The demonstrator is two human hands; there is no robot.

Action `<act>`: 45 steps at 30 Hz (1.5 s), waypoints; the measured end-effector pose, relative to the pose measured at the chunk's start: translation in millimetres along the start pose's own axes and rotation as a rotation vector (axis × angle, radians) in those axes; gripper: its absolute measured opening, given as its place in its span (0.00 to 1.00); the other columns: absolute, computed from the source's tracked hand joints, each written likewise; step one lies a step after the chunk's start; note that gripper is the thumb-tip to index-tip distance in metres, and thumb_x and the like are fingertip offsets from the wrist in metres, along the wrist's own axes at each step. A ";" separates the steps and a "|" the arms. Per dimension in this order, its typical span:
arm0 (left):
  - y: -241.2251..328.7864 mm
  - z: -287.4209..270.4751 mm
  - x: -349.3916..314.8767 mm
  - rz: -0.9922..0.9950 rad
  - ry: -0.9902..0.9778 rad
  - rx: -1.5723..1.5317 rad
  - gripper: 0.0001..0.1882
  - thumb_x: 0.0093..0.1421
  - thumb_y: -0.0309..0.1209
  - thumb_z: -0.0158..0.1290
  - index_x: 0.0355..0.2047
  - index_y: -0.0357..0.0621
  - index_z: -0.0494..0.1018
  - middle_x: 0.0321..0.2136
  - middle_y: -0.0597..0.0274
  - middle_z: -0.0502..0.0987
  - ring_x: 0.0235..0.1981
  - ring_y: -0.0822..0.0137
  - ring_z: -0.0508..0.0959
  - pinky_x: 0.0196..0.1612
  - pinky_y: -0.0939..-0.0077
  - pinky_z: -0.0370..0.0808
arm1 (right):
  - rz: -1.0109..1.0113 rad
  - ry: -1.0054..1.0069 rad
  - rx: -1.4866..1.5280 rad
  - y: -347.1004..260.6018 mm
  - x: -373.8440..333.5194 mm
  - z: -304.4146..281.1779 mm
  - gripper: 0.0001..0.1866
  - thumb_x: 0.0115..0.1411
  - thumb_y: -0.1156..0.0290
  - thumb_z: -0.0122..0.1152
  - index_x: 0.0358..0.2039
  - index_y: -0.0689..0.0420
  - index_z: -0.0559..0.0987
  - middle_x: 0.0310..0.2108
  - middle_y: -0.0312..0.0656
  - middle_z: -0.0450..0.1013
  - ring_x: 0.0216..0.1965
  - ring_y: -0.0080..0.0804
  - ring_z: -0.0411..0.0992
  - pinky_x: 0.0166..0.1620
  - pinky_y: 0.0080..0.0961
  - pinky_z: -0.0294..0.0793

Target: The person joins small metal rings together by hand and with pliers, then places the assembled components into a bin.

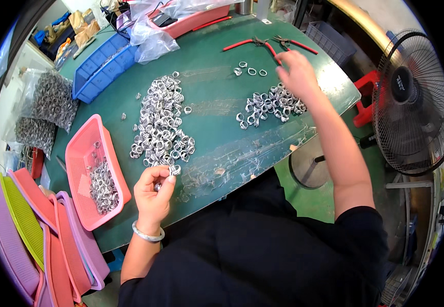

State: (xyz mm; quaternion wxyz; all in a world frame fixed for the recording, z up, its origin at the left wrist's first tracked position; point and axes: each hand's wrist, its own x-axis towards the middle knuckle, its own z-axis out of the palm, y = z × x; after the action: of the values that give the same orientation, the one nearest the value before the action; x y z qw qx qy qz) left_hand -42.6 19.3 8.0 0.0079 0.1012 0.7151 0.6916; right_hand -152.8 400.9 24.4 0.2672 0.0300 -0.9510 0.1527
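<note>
The rings [161, 120] are silver, the table [212, 77] is green, the basket [118, 176] is pink, and the pliers [259, 42] have red handles [237, 45].

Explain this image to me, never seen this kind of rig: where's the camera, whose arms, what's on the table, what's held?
There's no machine: these are one person's bare hands. The single picture comes from the left of two fisheye cameras worn on the head, looking down, so straight edges bend toward the rim.

On the green table lie a large heap of silver-coloured rings, a smaller heap to its right, red-handled pliers farther back, and a pink basket holding more rings.

The left hand pinches one ring between thumb and fingers. The right hand is blurred, close to a plier handle; I can't tell whether its grip is on it.
</note>
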 end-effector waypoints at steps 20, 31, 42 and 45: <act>2.6 -23.2 5.4 -0.087 -0.015 -0.522 0.04 0.59 0.22 0.45 0.35 0.43 0.65 0.32 0.53 0.75 0.18 0.80 0.64 0.23 0.87 0.62 | 0.154 -0.332 -0.436 158.4 65.7 34.5 0.29 0.53 0.53 0.52 0.54 0.50 0.64 0.45 0.55 0.68 0.47 0.51 0.66 0.49 0.40 0.66; 5.2 -22.9 0.4 0.043 -0.013 -0.313 0.04 0.58 0.21 0.46 0.35 0.42 0.65 0.31 0.56 0.75 0.19 0.80 0.65 0.23 0.87 0.64 | -0.298 0.089 -0.028 8.1 44.1 -19.9 0.33 0.45 0.84 0.48 0.55 0.49 0.61 0.39 0.49 0.66 0.42 0.48 0.66 0.46 0.37 0.67; 7.7 -30.5 -6.4 -0.002 0.014 -0.425 0.04 0.58 0.21 0.47 0.35 0.40 0.66 0.33 0.58 0.74 0.20 0.80 0.66 0.23 0.88 0.63 | -0.587 -0.152 0.449 -155.6 -73.6 -30.3 0.33 0.36 0.84 0.57 0.49 0.58 0.68 0.34 0.47 0.65 0.33 0.44 0.66 0.35 0.32 0.68; 9.5 -30.4 -8.2 0.090 0.069 -0.237 0.04 0.58 0.22 0.47 0.35 0.40 0.66 0.31 0.62 0.73 0.20 0.81 0.66 0.23 0.89 0.63 | -0.574 -0.168 0.453 -160.3 -77.4 -30.0 0.32 0.36 0.83 0.57 0.48 0.58 0.68 0.34 0.46 0.65 0.32 0.43 0.66 0.34 0.32 0.67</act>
State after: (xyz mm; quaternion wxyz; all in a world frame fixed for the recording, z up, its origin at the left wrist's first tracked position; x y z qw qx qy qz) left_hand -37.9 -11.7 17.6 -0.0357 0.1077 0.6230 0.7739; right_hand -49.4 255.7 52.6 0.2065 0.3662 -0.8647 0.2749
